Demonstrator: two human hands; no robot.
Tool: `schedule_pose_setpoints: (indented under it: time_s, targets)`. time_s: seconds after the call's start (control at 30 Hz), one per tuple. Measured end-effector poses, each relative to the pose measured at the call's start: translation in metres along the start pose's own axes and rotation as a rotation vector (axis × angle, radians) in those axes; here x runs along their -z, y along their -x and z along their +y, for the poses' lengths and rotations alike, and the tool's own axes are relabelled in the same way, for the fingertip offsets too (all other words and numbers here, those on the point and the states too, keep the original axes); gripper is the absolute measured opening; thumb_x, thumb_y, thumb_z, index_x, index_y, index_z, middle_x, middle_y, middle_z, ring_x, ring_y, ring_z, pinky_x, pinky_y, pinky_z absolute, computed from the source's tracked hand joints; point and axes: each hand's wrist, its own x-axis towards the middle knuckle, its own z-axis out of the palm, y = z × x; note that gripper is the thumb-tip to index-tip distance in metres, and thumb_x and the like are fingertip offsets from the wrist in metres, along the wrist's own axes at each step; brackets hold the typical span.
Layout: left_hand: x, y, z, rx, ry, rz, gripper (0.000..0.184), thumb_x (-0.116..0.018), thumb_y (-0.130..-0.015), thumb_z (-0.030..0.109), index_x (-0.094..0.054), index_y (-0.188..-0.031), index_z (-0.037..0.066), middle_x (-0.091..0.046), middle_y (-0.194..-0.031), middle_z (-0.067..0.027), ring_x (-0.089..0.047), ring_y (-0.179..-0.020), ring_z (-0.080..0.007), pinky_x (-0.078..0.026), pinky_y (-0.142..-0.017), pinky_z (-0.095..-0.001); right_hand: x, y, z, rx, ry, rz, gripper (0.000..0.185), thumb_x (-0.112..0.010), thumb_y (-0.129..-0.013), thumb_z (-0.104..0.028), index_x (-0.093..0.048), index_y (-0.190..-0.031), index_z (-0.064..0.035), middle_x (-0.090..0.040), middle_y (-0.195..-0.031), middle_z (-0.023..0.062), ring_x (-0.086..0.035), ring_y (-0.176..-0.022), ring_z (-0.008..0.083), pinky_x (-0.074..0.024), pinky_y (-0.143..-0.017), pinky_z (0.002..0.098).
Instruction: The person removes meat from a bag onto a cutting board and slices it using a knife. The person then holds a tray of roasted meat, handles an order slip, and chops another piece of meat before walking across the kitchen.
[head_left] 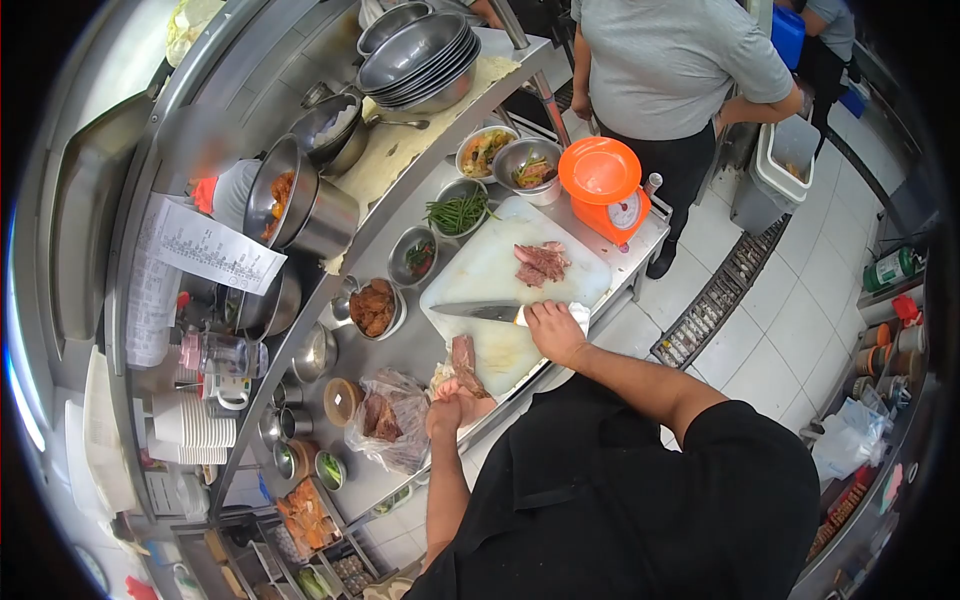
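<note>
Head view: we see the right hand (pixel 555 334) closed over the knife (pixel 480 311), blade flat on the cutting board (pixel 470 275), while the left hand (pixel 451 410) grips a meat strip (pixel 464 358) at the board's near-left edge, seemingly to steady it.

The right fingers (pixel 541 314) mostly hide the handle of the knife (pixel 478 311) on the cutting board (pixel 475 272); beyond the board, the scale dial (pixel 626 212) is unreadable.

We are noting right hand (pixel 557 332) holding a knife (pixel 480 311) on the white board (pixel 490 265); left hand (pixel 446 411) touching a meat strip (pixel 464 362) beside the plastic bag (pixel 405 392); cut meat (pixel 541 263) lying near the orange scale (pixel 602 208).
</note>
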Motion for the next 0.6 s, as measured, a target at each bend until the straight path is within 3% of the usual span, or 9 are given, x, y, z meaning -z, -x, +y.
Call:
schedule_pose_setpoints:
  time_s: [0.17,0.27,0.4,0.5,0.6]
  targets:
    - [-0.005,-0.016,-0.003,0.006,-0.009,-0.013,0.064,-0.042,-0.105,0.055,-0.071,-0.126,0.002,-0.071,-0.122,-0.0287,-0.068,-0.121,-0.0383,-0.054,-0.1,-0.0486,-0.002,-0.001,0.001,0.007,0.013,0.002,0.038,-0.055,-0.089,-0.014,-0.063,-0.123,0.0007,-0.06,-0.11,0.011,-0.056,-0.106,0.0273,-0.0439,-0.091,0.0407]
    - [0.01,0.01,0.009,-0.015,0.139,-0.023,0.066,-0.044,-0.102,0.054,-0.073,-0.121,-0.003,-0.073,-0.119,-0.0287,-0.071,-0.117,-0.0362,-0.056,-0.097,-0.0449,-0.003,-0.002,0.0,0.005,0.015,0.002,0.038,-0.056,-0.089,-0.014,-0.063,-0.123,0.0009,-0.06,-0.11,0.0109,-0.056,-0.106,0.0274,-0.0441,-0.091,0.0407]
    - [0.011,0.007,0.011,0.028,0.256,-0.07,0.067,-0.046,-0.101,0.052,-0.073,-0.116,-0.008,-0.075,-0.108,-0.0271,-0.078,-0.091,-0.0346,-0.062,-0.072,-0.0434,-0.002,-0.001,0.0,0.012,0.024,0.001,0.039,-0.056,-0.088,-0.014,-0.063,-0.123,0.0013,-0.06,-0.11,0.011,-0.056,-0.106,0.0274,-0.0442,-0.091,0.0406]
    - [0.012,0.001,0.009,0.168,0.364,-0.144,0.069,-0.049,-0.101,0.053,-0.072,-0.115,-0.01,-0.075,-0.1,-0.0255,-0.076,-0.072,-0.0334,-0.06,-0.054,-0.0442,-0.002,-0.001,-0.001,0.017,0.026,-0.002,0.039,-0.056,-0.089,-0.014,-0.063,-0.124,0.0017,-0.061,-0.111,0.0114,-0.056,-0.106,0.0275,-0.0442,-0.091,0.0406]
    - [0.01,-0.002,0.005,0.18,0.365,-0.135,0.076,-0.048,-0.103,0.061,-0.07,-0.116,-0.011,-0.075,-0.095,-0.0213,-0.073,-0.065,-0.0293,-0.055,-0.045,-0.0415,-0.002,-0.002,0.0,0.014,0.026,-0.01,0.04,-0.056,-0.089,-0.014,-0.063,-0.124,0.002,-0.061,-0.112,0.0118,-0.056,-0.106,0.0276,-0.0442,-0.092,0.0407]
